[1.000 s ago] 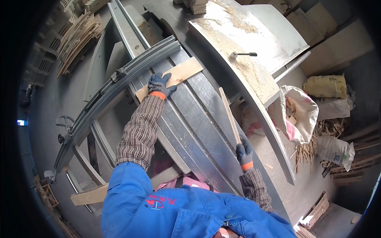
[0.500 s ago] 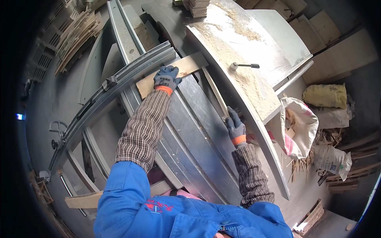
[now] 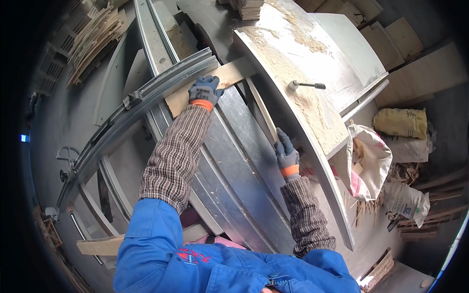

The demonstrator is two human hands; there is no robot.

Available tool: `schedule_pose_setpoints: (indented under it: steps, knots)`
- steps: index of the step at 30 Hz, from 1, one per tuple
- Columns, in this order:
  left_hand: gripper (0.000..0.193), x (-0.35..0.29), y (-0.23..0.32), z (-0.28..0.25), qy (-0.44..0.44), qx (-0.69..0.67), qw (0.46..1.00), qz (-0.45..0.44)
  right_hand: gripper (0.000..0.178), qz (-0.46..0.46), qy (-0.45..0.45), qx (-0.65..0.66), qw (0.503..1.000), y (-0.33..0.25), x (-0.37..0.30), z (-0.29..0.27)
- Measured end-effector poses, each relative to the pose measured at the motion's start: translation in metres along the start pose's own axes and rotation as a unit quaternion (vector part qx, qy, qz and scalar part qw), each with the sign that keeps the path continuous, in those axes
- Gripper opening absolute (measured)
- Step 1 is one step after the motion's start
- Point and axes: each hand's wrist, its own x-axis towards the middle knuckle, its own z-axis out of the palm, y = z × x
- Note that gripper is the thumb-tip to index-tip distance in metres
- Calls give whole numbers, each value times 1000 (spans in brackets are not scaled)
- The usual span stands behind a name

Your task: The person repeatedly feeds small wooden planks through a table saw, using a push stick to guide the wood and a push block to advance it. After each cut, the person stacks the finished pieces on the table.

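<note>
My left hand (image 3: 205, 92), in a grey-blue glove with an orange cuff, is closed over a flat pale wooden board (image 3: 235, 72). The board lies crosswise on a grooved metal machine table (image 3: 229, 141), against a metal rail (image 3: 183, 72). Its right end reaches the sawdust-covered panel. My right hand (image 3: 287, 155), gloved alike, is closed at the near end of a narrow wooden strip (image 3: 261, 107). This strip runs from the board toward me, beside the table's right edge. The right fingertips partly hide its near end.
A panel covered with sawdust (image 3: 307, 100) stands to the right, with a black-handled lever (image 3: 310, 86) on it. Beyond its edge is an open white sack (image 3: 373, 163) of offcuts. Thin boards (image 3: 95, 44) are stacked at far left. Another wooden piece (image 3: 100, 245) sticks out by my left elbow.
My right hand and the strip have shifted slightly left, away from the sawdust-covered panel. My left hand stays on the board. The whole view has tilted a little.
</note>
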Motion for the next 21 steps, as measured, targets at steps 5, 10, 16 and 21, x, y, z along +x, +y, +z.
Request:
schedule_pose_setpoints:
  steps: [5, 10, 16, 21]
  knots:
    - [41, 8, -9, -1, 10, -16, 1000, 12, 42, 18, -4, 49, 999, 2, 12, 17]
    - [43, 15, -17, 3, 19, -26, 999, 8, 42, 83, -13, 61, 995, -5, 13, 26]
    - [43, 37, -27, 3, 13, -21, 1000, 6, 43, 70, 0, 32, 997, -14, 29, 40]
    - [43, 56, -44, 5, -1, -13, 1000, 15, 43, 79, 2, 39, 996, -22, 46, 58]
